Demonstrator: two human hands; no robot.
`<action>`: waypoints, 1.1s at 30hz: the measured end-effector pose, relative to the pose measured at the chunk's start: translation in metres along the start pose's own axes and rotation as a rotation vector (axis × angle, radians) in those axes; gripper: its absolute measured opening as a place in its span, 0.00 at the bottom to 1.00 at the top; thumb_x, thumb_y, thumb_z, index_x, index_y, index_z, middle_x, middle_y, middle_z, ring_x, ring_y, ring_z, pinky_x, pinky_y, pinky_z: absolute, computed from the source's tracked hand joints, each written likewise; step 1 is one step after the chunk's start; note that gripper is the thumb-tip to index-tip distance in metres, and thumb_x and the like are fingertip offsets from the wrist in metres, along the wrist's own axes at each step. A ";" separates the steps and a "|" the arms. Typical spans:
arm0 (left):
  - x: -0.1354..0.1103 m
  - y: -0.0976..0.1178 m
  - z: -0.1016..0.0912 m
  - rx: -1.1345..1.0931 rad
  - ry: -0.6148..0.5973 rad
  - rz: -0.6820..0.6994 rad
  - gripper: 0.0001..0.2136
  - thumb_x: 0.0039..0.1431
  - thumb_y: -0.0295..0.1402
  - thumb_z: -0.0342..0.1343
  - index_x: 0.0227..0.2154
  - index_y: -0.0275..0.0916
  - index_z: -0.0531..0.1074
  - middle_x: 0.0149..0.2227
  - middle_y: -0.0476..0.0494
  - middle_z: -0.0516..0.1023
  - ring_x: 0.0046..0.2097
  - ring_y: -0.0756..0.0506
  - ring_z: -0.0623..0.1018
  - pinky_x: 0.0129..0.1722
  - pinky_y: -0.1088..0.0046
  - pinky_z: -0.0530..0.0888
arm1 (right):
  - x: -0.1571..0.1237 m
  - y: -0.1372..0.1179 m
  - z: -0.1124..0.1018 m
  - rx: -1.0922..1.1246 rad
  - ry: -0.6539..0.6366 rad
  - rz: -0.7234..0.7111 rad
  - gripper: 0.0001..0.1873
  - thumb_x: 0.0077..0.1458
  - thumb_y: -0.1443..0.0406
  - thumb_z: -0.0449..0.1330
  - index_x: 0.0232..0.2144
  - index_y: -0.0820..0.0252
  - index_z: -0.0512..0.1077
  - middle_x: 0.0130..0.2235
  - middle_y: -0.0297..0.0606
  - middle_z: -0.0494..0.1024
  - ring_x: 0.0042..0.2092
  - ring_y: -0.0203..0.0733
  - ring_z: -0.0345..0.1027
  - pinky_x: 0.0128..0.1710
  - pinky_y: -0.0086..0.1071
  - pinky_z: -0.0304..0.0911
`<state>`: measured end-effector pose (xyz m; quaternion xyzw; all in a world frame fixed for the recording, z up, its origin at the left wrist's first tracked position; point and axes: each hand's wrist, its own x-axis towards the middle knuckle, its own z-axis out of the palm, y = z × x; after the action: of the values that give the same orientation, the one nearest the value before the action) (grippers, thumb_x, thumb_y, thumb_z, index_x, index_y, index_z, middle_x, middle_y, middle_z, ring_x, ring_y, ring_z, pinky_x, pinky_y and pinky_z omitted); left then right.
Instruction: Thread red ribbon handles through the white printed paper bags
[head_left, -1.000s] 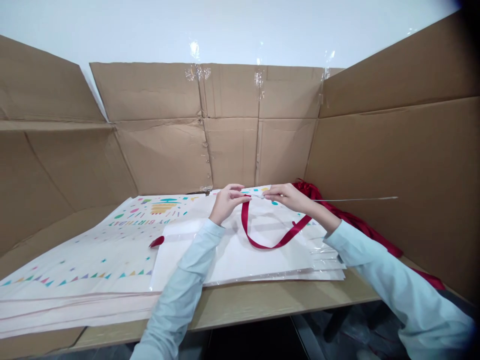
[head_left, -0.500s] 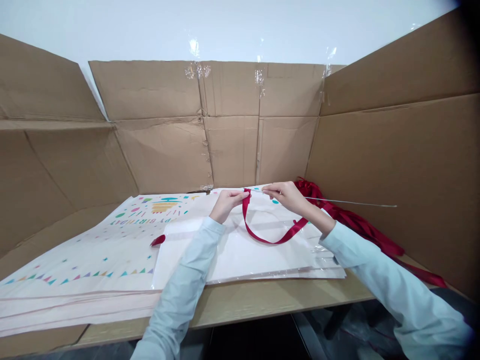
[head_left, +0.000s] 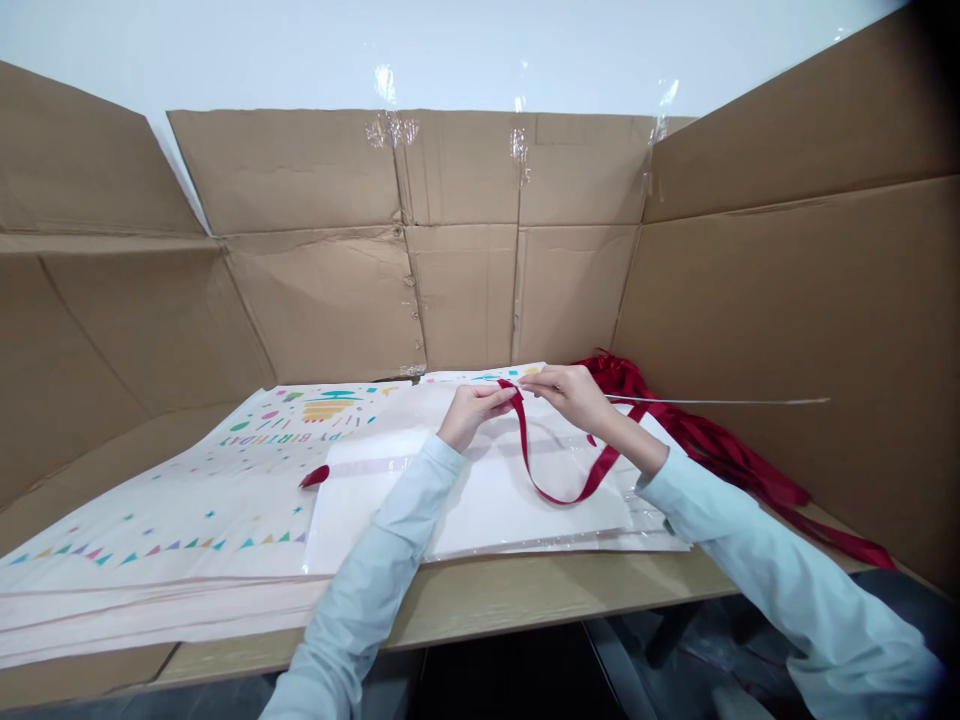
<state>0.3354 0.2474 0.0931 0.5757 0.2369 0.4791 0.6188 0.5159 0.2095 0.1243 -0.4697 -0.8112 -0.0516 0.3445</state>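
We're pinching red ribbon (head_left: 564,500) at its upper end with fingers of left hand (head_left: 472,412) — loop sagging below hands, over white stack (head_left: 480,510) on counter (head_left: 562,590). Right hand (head_left: 574,398) fingers are gripping thin pale rod (head_left: 735,402). We're judging ribbon light, limp, probably slippery — needing firm, flat pinch near tip.

The left arm (head_left: 375,560) slants up from the bottom edge to the left hand (head_left: 474,412) near the centre, thumb and fingers pinched together. From the lower right, the right arm (head_left: 757,560) reaches up and leftward; the right hand (head_left: 570,396), fingers curled, sits just beside the left.
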 end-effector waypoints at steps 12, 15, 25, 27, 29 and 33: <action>-0.003 -0.004 0.019 -0.371 0.216 0.002 0.13 0.37 0.33 0.70 0.28 0.34 0.78 0.31 0.47 0.76 0.32 0.54 0.71 0.35 0.79 0.67 | -0.002 -0.021 0.022 0.031 0.186 0.052 0.14 0.60 0.65 0.52 0.33 0.62 0.77 0.31 0.40 0.77 0.31 0.38 0.67 0.33 0.29 0.57; -0.004 -0.005 0.020 -0.332 0.243 0.029 0.13 0.38 0.36 0.70 0.28 0.36 0.78 0.30 0.49 0.73 0.31 0.55 0.68 0.31 0.81 0.63 | 0.000 -0.028 0.016 0.219 0.172 0.158 0.15 0.59 0.61 0.53 0.30 0.62 0.77 0.30 0.38 0.78 0.29 0.36 0.65 0.30 0.29 0.56; -0.007 -0.004 0.023 -0.279 0.132 -0.038 0.14 0.40 0.39 0.69 0.31 0.40 0.79 0.34 0.48 0.73 0.34 0.54 0.68 0.33 0.80 0.63 | -0.002 -0.021 0.001 0.611 0.057 0.320 0.19 0.46 0.53 0.63 0.29 0.66 0.76 0.27 0.39 0.74 0.24 0.31 0.57 0.23 0.28 0.52; -0.008 -0.005 0.023 -0.210 0.088 -0.028 0.14 0.44 0.40 0.67 0.35 0.41 0.79 0.38 0.47 0.75 0.37 0.52 0.69 0.35 0.79 0.64 | -0.004 -0.020 -0.005 0.609 0.021 0.354 0.18 0.46 0.54 0.63 0.29 0.66 0.75 0.25 0.36 0.72 0.24 0.31 0.57 0.22 0.27 0.52; -0.008 -0.009 0.024 -0.047 0.002 0.017 0.19 0.46 0.39 0.65 0.43 0.42 0.77 0.45 0.44 0.75 0.41 0.49 0.72 0.37 0.76 0.67 | -0.007 -0.016 -0.014 0.592 -0.037 0.378 0.16 0.45 0.55 0.63 0.28 0.64 0.73 0.23 0.34 0.69 0.23 0.31 0.57 0.22 0.27 0.52; -0.013 -0.030 0.033 0.590 -0.143 0.225 0.26 0.48 0.36 0.63 0.53 0.38 0.71 0.57 0.34 0.69 0.53 0.38 0.70 0.50 0.61 0.69 | -0.016 0.003 -0.033 0.477 -0.154 0.451 0.13 0.44 0.58 0.63 0.24 0.63 0.69 0.21 0.33 0.69 0.23 0.32 0.59 0.23 0.27 0.53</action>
<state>0.3672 0.2243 0.0685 0.7850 0.2565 0.4135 0.3834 0.5403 0.1860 0.1392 -0.5461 -0.6996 0.2531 0.3850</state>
